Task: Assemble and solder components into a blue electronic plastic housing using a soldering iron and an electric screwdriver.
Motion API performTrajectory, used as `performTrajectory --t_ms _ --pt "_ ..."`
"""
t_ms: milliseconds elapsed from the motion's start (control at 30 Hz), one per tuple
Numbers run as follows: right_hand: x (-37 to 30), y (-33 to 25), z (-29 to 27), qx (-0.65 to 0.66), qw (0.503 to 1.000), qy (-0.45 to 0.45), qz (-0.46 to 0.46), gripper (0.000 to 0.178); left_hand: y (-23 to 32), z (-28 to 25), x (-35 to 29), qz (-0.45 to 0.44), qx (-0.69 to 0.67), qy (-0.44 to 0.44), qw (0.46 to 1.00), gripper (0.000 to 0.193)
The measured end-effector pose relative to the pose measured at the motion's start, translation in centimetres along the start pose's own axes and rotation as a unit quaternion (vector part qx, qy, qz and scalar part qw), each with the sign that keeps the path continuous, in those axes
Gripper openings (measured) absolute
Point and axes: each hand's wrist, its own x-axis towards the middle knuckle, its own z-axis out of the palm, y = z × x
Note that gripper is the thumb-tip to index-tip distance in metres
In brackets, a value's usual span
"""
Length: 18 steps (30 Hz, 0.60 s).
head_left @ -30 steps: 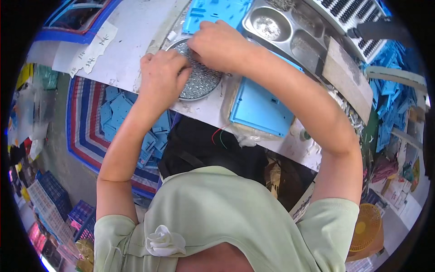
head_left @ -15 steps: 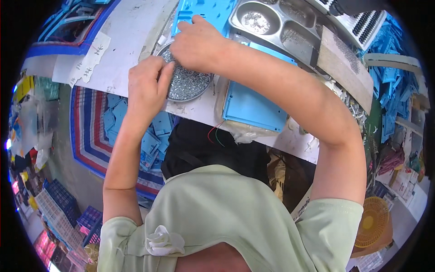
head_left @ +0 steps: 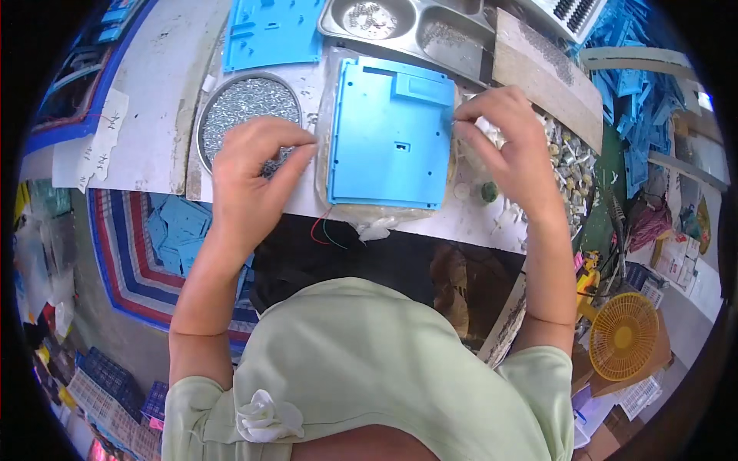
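A light-blue plastic panel lies on a plastic-wrapped pad at the front of the table. Left of it stands a round metal dish full of small silver screws. My left hand hovers over the dish's near right part, thumb and forefinger pinched near the panel's left edge. At the panel's right edge is my right hand, its thumb and forefinger drawn together. Whatever either pinch holds is too small to make out.
Behind the dish lies another blue panel. A metal compartment tray with small parts stands at the back, beside a tilted board. Small whitish-metal parts are heaped at right. A striped bag of blue pieces sits below left.
My right hand has left the dish and swung right to the panel's right edge, uncovering the panel. The left hand remains by the dish, now pinched toward the panel. The view has shifted.
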Motion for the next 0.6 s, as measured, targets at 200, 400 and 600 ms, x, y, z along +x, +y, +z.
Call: performTrajectory --t_ms 200,400,600 --pt "-0.1 -0.6 1.0 -0.058 0.998 -0.018 -0.032 0.012 3.7 3.6 2.0 0.113 0.001 -0.092 0.989 0.011" --pt "0.6 -1.4 0.6 -0.107 0.991 -0.065 -0.042 0.012 4.8 6.7 2.9 0.177 0.077 -0.104 0.976 0.011" --pt "-0.6 -1.1 -0.5 -0.076 0.997 -0.024 -0.005 0.021 4.0 7.8 3.1 0.248 0.131 -0.14 0.95 0.014"
